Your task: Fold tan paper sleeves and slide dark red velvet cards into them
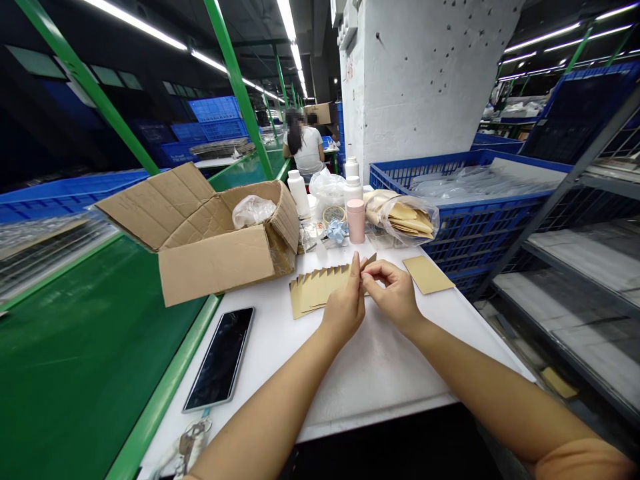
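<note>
Both my hands meet above the white table, over a fanned row of overlapping tan paper envelopes (pixel 320 287). My left hand (pixel 345 303) is closed, with one finger pointing up; what it may hold is hidden. My right hand (pixel 395 293) pinches thumb and fingertips together against the left fingers. Anything between those fingertips is too small to make out. A brown paper edge (pixel 369 260) sticks up just behind the fingers. To the right of my right hand, a single tan envelope (pixel 429 275) lies flat.
An open cardboard box (pixel 215 263) stands left, a phone (pixel 220 360) and keys (pixel 193 440) nearer me. Behind are a pink bottle (pixel 356 221), white bottles (pixel 299 193), and a plastic bag of envelopes (pixel 403 217). A blue crate (pixel 450 227) stands right; a person (pixel 305 147) sits farther off.
</note>
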The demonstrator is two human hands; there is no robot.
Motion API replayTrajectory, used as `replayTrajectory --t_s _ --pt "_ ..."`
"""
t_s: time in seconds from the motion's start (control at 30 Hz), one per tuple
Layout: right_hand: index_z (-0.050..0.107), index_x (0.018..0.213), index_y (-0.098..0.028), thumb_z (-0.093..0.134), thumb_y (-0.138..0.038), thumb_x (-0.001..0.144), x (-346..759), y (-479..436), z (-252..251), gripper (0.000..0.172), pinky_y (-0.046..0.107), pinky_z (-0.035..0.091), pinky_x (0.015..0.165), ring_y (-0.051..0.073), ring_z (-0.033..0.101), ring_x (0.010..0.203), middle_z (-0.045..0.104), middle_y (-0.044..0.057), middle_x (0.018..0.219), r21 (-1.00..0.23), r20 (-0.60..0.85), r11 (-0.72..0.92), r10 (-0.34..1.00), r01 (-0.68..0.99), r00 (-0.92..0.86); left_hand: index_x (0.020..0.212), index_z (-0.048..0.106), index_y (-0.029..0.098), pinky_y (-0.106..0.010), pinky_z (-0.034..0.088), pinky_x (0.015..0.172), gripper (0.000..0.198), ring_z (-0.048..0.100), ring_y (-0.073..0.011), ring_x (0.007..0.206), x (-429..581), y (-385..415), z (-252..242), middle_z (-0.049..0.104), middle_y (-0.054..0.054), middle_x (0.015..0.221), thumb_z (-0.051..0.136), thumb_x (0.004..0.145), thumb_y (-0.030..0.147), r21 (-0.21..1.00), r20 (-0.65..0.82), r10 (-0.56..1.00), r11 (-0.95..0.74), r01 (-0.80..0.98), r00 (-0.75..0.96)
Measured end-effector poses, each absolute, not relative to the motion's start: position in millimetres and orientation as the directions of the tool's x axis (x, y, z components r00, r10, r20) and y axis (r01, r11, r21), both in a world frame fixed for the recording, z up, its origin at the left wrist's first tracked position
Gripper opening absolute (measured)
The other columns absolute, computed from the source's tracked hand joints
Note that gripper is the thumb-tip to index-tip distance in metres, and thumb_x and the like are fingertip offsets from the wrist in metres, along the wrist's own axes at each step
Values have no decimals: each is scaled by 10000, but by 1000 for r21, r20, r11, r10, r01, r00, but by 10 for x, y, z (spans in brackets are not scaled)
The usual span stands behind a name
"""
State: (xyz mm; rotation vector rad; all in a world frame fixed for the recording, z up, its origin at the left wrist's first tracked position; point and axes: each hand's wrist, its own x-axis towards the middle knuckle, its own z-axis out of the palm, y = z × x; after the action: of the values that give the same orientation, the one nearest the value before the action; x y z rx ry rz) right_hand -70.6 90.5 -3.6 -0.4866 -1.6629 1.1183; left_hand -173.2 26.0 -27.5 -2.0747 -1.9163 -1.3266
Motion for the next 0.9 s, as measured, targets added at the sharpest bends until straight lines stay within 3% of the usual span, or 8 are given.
replayTrajectory --t_s 0.2,0.4,0.63,0.9 --pt "582 681 -187 555 -140 718 -704 916 -38 66 288 477 673 144 570 681 604 5 717 -850 522 503 763 -159 -381 1437 -86 248 -346 506 831 692 514 -240 1169 -1737 257 -273 380 -108 1413 334 902 125 429 582 810 -226 875 -76" --pt "550 652 -193 539 -116 694 -705 918 -29 89 281 462 660 135 547 666 581 -9 700 -833 545 537 755 -132 -364 1442 -62 240 -336 520 769 693 568 -254 1097 -1707 244 -271 418 -125 1386 347 893 130 416 563 822 -195 888 -83" --pt "588 694 -191 546 -149 724 -716 926 -48 66 296 489 687 150 584 697 601 7 724 -856 514 481 763 -189 -392 1434 -108 233 -358 511 818 709 521 -258 1159 -1712 255 -267 389 -127 1404 339 896 116 438 582 807 -202 876 -105" --pt "599 681 -193 564 -153 703 -728 943 -66 57 297 501 691 156 594 706 622 10 719 -862 506 468 776 -192 -377 1428 -127 244 -360 515 823 716 508 -245 1175 -1725 257 -257 394 -119 1404 329 895 101 376 584 807 -176 909 -85"
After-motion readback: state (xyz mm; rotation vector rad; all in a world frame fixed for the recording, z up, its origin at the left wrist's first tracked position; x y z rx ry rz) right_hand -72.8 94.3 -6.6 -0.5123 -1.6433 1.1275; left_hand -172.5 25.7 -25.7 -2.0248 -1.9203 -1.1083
